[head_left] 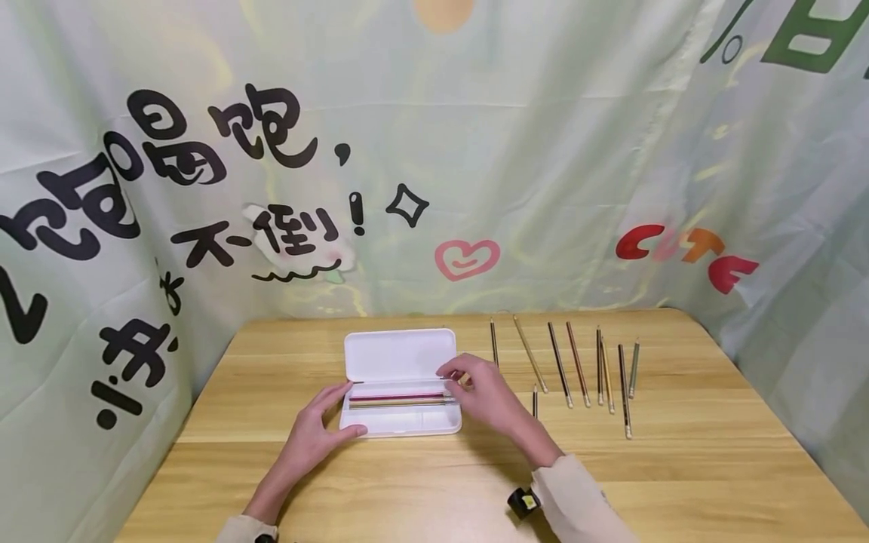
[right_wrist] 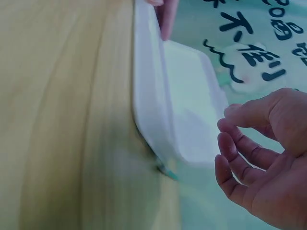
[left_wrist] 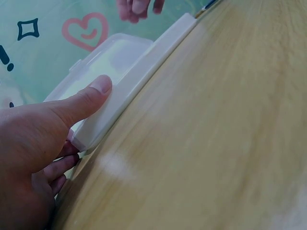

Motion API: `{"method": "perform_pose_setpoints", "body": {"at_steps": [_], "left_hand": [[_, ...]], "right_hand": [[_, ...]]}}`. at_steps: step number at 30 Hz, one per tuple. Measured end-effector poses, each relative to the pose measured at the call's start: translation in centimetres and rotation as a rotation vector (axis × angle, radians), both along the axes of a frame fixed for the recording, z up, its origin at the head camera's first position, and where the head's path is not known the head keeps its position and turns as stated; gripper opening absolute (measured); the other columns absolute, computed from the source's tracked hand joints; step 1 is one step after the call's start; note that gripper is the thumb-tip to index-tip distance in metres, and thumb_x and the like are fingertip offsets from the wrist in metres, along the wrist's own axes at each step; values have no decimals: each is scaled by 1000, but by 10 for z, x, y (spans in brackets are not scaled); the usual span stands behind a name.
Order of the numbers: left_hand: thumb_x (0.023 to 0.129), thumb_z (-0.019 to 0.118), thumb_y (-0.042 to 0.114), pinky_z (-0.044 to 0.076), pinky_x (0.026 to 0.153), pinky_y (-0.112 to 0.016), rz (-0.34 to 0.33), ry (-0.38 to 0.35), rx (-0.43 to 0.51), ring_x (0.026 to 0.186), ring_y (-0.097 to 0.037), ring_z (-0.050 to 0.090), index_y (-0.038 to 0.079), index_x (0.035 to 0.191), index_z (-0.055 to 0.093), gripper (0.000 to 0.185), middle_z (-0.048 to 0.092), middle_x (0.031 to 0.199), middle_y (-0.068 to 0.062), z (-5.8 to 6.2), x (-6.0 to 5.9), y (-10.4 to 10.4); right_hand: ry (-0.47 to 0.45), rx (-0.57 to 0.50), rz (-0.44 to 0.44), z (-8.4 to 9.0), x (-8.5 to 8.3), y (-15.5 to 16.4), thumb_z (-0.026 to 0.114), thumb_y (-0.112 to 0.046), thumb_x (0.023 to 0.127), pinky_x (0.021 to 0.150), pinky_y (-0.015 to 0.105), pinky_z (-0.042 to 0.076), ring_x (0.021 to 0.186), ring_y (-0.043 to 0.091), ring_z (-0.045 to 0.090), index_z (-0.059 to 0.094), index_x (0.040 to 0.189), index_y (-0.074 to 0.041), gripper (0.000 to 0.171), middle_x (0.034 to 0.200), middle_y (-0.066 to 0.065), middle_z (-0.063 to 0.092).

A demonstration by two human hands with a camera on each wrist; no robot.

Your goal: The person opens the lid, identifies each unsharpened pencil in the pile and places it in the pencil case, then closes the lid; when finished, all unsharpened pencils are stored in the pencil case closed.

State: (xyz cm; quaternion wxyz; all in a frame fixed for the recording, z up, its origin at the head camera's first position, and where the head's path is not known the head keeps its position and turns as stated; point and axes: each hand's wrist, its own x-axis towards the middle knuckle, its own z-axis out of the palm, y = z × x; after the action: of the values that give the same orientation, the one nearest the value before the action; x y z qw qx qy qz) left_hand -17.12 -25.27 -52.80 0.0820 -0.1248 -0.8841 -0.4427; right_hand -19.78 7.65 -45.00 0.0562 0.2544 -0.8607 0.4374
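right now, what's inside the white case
A dark pink pencil and, beside it, at least one gold-toned pencil lie inside the white case, too close together for a sure count. The right hand hides part of its right end, and anything there.

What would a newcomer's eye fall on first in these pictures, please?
Probably the bold black lettering across the left of the pale cloth backdrop, in the head view. Next comes the open white case on the table, with pencils inside, between the left hand and right hand. Then the loose pencils spread to its right.
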Motion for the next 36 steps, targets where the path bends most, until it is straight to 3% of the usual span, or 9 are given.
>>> {"method": "perform_pose_setpoints", "body": {"at_steps": [14,24,31,36], "left_hand": [[76,93,35,38,113,-59,-41,3,35,138,-37,48,10,147,57,84,56,146,-10,3,-5,14],[75,93,37,37,113,-61,-15,-8,20,139,-39,47,10,148,56,86,55,147,-11,1,0,5],[75,93,36,37,112,-61,-9,6,14,138,-39,48,9,147,56,86,55,146,-13,1,1,2],[75,93,36,37,113,-61,-7,10,7,138,-39,48,9,147,56,85,55,146,-13,2,1,1]], "right_hand": [[162,25,-187,7,20,99,74,3,91,70,32,59,89,17,66,64,131,-1,42,101,4,70],[218,37,-348,10,21,148,72,1,93,66,24,56,85,14,64,64,130,-5,38,97,4,68],[172,69,-436,2,17,177,70,-4,96,63,17,52,85,17,62,63,130,-2,34,97,7,66],[85,128,-507,-8,14,207,69,-10,98,61,20,49,86,24,63,60,131,2,36,101,14,66]]}}
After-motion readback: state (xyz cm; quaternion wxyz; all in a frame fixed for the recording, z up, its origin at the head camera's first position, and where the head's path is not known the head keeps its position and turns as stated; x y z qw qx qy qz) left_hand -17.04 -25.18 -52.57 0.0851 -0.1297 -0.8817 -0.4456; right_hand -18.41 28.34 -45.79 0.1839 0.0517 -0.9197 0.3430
